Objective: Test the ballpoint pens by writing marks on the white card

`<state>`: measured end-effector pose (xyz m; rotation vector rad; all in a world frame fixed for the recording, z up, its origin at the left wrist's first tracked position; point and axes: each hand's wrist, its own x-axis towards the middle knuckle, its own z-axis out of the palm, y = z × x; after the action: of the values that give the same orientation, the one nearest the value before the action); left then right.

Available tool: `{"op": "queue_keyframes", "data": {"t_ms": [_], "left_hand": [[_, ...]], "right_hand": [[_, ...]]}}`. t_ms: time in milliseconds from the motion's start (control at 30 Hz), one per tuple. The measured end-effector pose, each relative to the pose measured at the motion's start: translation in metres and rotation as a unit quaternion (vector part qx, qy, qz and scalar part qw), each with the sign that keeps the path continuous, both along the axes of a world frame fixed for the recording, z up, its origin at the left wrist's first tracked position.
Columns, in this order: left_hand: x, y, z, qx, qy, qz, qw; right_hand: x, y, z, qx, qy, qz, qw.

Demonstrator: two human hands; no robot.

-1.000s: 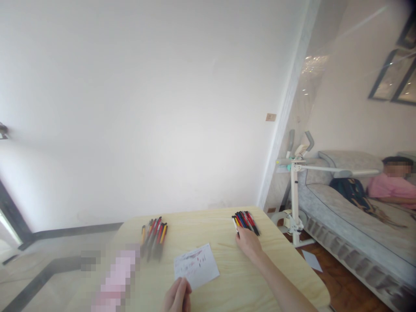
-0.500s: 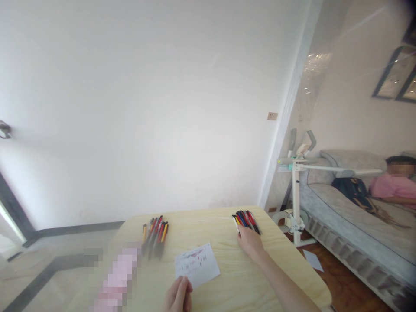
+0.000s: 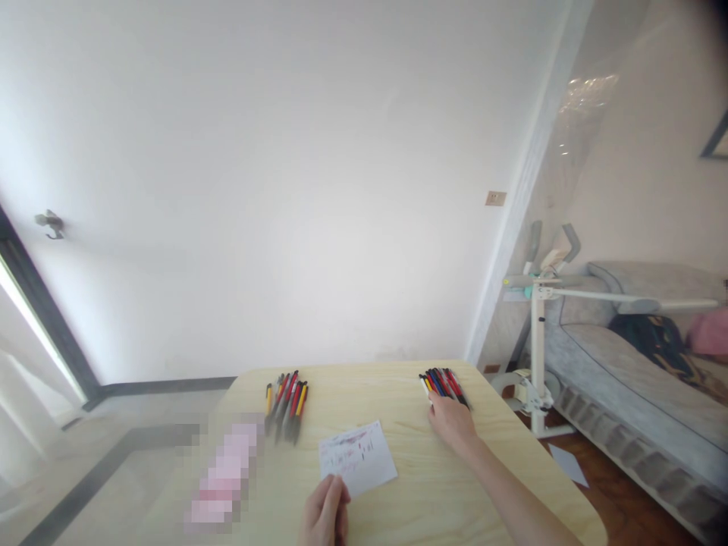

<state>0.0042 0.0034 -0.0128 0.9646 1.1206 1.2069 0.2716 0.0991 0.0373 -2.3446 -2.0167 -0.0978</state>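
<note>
My right hand [image 3: 452,419] reaches to the right side of the table, its fingers closed on a white pen [image 3: 424,385] at the left edge of a bunch of pens [image 3: 449,383]. Those pens are red, blue, black, yellow and grey; the hand hides their near ends. At the bottom centre, my left hand [image 3: 325,509] is closed, fingers curled together at the lower left corner of a white sheet of paper [image 3: 369,466]. What those fingers hold, if anything, is hidden. Pen strokes and scribbles in dark and reddish ink mark the paper.
A second bunch of pens [image 3: 287,402] lies at the left of the pale wooden table [image 3: 364,387]. Left of it is a pixelated pink patch. White exercise equipment [image 3: 538,341] and a grey sofa [image 3: 614,356] stand to the right. A paper [image 3: 569,464] lies on the floor.
The view has turned slightly left, so everything sits further right in the picture. Both hands keep about the same places relative to the paper and the pens.
</note>
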Motion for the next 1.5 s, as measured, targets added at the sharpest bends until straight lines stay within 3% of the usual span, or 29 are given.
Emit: {"op": "queue_keyframes", "data": {"t_ms": [400, 700, 1033, 1300, 1500], "left_hand": [[0.003, -0.003, 0.006, 0.005, 0.0, 0.018, 1.0], [0.005, -0.005, 0.013, -0.01, -0.002, 0.018, 1.0], [0.005, -0.003, 0.005, -0.027, -0.035, 0.012, 0.999], [0.005, -0.003, 0.005, -0.022, -0.049, 0.011, 0.999], [0.009, -0.001, -0.006, -0.018, -0.054, 0.022, 0.998]], "right_hand": [[-0.026, 0.007, 0.021, 0.019, 0.025, 0.028, 0.999], [-0.107, 0.024, 0.03, 0.038, 0.09, 0.109, 0.989], [-0.205, 0.043, 0.028, -0.03, 0.151, 0.185, 0.971], [-0.248, 0.05, 0.019, -0.081, 0.158, 0.218, 0.96], [-0.261, 0.053, 0.007, -0.099, 0.156, 0.226, 0.956]]}}
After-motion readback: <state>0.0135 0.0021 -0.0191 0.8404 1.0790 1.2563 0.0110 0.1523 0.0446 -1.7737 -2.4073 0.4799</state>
